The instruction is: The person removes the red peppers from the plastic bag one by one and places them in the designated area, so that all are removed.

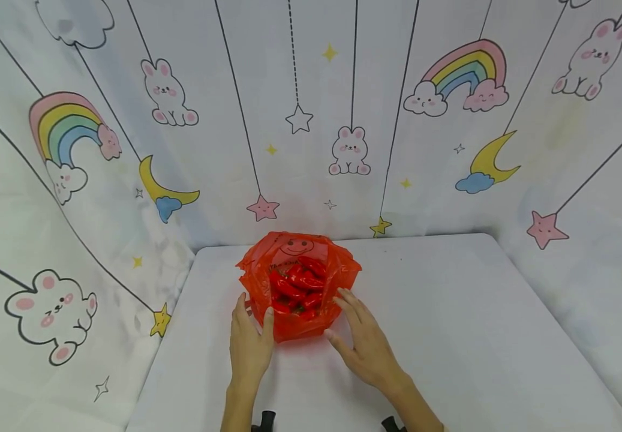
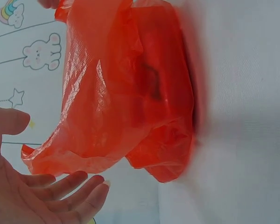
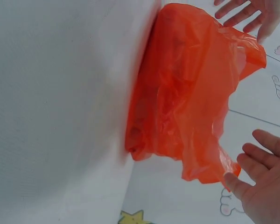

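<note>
A red plastic bag [image 1: 259, 276] stands on the white table with its mouth spread wide. Several shiny red chili peppers [image 1: 297, 282] lie inside it, a few showing green stems. At the bag's left side is my left hand [image 1: 251, 345], fingers extended and thumb apart. My right hand [image 1: 367, 348] is on the other side, its fingertips right at the bag's edge. In the left wrist view, the left fingers [image 2: 79, 191] lie along the bag's rim, holding nothing. The right wrist view has the right fingers [image 3: 259, 156] spread by a corner of the bag.
The white tabletop [image 1: 451, 312] stretches around the bag and far to the right. Behind it and at both sides hangs a pale cloth [image 1: 311, 72] printed with rabbits, stars and rainbows. Small black device parts [image 1: 267, 420] show near the wrists.
</note>
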{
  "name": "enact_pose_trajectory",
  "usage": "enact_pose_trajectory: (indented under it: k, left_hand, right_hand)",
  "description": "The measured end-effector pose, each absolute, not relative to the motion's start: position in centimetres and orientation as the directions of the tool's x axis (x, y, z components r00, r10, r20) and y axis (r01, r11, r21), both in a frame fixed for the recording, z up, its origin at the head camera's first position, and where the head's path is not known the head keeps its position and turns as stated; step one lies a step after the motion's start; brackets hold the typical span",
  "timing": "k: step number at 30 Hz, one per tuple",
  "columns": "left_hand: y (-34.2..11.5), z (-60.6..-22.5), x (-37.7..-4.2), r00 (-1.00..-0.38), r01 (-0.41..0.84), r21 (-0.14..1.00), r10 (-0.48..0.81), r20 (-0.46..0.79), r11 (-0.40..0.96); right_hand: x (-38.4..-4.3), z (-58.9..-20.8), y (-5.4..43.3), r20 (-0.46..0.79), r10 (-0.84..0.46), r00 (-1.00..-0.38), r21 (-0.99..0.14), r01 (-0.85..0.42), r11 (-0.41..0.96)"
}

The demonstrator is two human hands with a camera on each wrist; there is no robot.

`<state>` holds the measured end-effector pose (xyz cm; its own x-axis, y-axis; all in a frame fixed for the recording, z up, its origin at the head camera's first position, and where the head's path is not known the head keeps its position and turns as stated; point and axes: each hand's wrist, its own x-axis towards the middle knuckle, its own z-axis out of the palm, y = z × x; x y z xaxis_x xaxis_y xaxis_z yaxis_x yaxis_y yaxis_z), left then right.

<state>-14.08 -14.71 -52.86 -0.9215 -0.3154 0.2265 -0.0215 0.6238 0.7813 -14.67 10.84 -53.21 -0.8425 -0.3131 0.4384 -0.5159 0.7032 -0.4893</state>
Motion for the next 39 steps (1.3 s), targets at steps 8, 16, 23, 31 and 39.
enact_pose_trajectory:
  k: [8,16,23,31,39]
  left_hand:
    - [-14.8,-52.9,-14.3,-0.924,-0.024,0.780,-0.311,0.220,0.625]
    - [-15.2,-53.1,-14.8,-0.922,-0.028,0.772,-0.315,0.226,0.635]
    - [-14.9,-53.7,-15.6,-0.915,-0.050,0.805,-0.351,0.201,0.591]
    - [-14.6,-53.6,-15.8,-0.894,-0.052,0.780,-0.377,0.242,0.624]
    - [-14.6,-54.1,-16.1,-0.872,-0.036,0.757,-0.391,0.295,0.652]
  right_hand:
    - [-14.9,-53.1,10.0,0.414,-0.294,-0.861,-0.520,-0.489,0.700]
    - [-15.4,-52.9,9.0,0.420,-0.292,-0.859,-0.537,-0.495,0.683]
    - [-15.6,-53.1,8.3,0.444,-0.287,-0.849,-0.542,-0.509,0.668]
    - [-15.7,-52.7,7.8,0.452,-0.306,-0.838,-0.537,-0.530,0.657]
    - [-16.8,-52.3,7.0,0.516,-0.309,-0.799,-0.515,-0.578,0.633]
